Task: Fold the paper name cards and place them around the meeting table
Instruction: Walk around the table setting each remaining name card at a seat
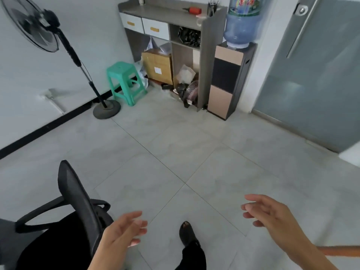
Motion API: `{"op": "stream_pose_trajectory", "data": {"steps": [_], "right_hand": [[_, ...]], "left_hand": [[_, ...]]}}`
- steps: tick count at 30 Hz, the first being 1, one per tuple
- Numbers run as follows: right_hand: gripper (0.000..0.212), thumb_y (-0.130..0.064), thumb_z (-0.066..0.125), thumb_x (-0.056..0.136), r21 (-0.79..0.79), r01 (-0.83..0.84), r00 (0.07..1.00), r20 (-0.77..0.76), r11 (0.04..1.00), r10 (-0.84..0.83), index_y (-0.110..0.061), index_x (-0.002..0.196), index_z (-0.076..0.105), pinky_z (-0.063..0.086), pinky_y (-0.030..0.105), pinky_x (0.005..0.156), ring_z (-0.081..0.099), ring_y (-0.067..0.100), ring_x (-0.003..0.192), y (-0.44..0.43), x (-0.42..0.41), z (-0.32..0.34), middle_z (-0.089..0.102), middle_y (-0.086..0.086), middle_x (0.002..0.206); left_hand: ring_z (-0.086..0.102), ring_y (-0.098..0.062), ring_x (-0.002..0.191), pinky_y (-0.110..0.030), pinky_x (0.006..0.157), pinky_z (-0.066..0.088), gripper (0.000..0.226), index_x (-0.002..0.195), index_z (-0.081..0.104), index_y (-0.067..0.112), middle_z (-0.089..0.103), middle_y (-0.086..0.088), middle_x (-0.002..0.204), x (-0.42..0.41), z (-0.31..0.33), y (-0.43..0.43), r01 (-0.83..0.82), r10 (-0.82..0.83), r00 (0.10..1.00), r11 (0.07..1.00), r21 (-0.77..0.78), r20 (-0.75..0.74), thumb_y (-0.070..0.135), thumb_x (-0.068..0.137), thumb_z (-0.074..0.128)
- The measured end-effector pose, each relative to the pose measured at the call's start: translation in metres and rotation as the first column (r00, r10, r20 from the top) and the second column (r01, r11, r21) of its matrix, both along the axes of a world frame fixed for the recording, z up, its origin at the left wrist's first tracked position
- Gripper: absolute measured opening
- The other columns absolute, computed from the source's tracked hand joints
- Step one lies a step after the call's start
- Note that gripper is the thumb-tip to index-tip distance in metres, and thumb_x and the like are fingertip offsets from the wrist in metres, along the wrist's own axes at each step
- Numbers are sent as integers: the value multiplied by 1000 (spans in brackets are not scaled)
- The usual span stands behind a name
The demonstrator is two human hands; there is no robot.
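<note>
My left hand [124, 228] hangs over the tiled floor at the bottom centre, fingers apart and holding nothing. My right hand [266, 211] is out at the lower right, also with spread fingers and nothing in it. No paper name cards and no meeting table top show in this view. An orange-brown edge [341, 250] pokes in at the far lower right behind my right forearm; I cannot tell what it belongs to.
A black mesh office chair [78, 203] stands at the lower left, close to my left hand. Further off are a standing fan [48, 32], a green plastic stool [125, 82], a grey shelf unit [175, 45], a water dispenser [231, 78] and a frosted glass door [315, 75]. My foot [188, 232] is on the floor.
</note>
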State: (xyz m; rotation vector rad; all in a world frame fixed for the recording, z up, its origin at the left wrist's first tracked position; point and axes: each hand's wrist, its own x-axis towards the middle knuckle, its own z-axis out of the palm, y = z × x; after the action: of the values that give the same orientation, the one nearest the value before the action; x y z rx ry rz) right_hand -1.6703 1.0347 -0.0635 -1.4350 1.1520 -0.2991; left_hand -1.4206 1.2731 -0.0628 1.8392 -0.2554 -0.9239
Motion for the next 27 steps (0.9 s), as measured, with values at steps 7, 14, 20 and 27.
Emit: {"op": "stream_pose_trajectory", "data": {"steps": [7,14,20,27], "right_hand": [[16,-7,66,86,23,-110,994,9,994,110,-15,99,70,52,32,69,73,18,78,-105,147,15,77,5,83],[16,-8,66,86,23,-221,975,22,975,220,-16,99,70,53,37,72,73,17,77,-199,285,10,78,6,84],[16,-6,66,86,19,-439,898,60,898,437,-12,100,69,51,31,65,73,22,78,-296,456,-4,77,11,85],[15,-7,65,87,-34,-730,681,48,683,730,-15,99,69,51,31,65,71,23,77,-335,656,12,77,8,84]], "left_hand": [[73,-18,82,-34,74,54,26,109,66,11,77,-5,91,141,38,-118,-34,40,996,997,-62,84,22,86,68],[73,-20,84,-35,74,55,24,106,67,13,78,-3,92,256,39,-177,-182,186,975,982,-44,117,23,85,65],[73,-21,85,-34,74,55,19,107,67,13,78,-3,90,347,14,-213,-403,400,914,914,46,72,10,93,55],[73,-25,89,-43,80,55,21,108,67,12,77,-11,96,408,31,-217,-711,712,702,702,-36,17,14,92,55]]}}
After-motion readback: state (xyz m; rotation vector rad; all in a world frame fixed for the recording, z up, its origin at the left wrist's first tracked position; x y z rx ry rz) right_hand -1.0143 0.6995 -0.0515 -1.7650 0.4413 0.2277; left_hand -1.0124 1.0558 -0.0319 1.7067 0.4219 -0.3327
